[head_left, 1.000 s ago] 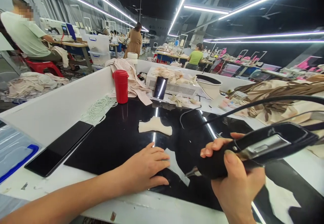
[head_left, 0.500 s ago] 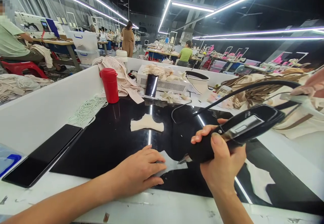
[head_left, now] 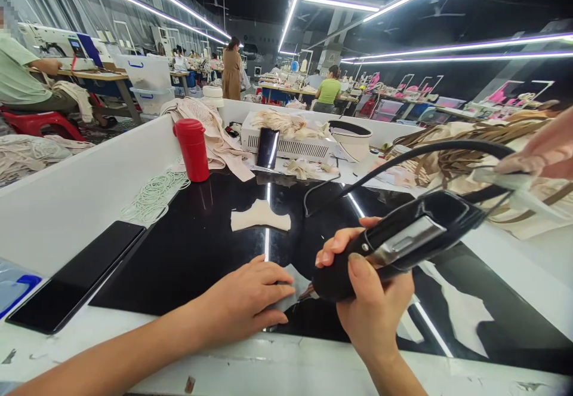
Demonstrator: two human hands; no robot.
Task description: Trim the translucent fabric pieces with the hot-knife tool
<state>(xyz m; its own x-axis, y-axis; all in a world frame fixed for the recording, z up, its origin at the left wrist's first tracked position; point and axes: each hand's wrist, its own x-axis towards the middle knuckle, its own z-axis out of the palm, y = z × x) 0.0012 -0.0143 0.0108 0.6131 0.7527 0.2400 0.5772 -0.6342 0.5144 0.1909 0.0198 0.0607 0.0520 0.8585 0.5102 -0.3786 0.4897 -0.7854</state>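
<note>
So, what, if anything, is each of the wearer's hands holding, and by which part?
The right hand grips the black tool around its rounded front body, behind the metal tip; the left hand grasps nothing, resting over the pale piece.

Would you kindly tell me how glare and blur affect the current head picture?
Head view: ceiling tubes leave bright streaks on the glossy black sheet; head view: the black tool shows a shiny silvery plate; head view: the other person's hand at the right edge looks soft, perhaps motion-blurred.

Bright ceiling tubes (head_left: 293,8); glare on blk board (head_left: 304,243); bg machines (head_left: 499,92) prob. soft.
</note>
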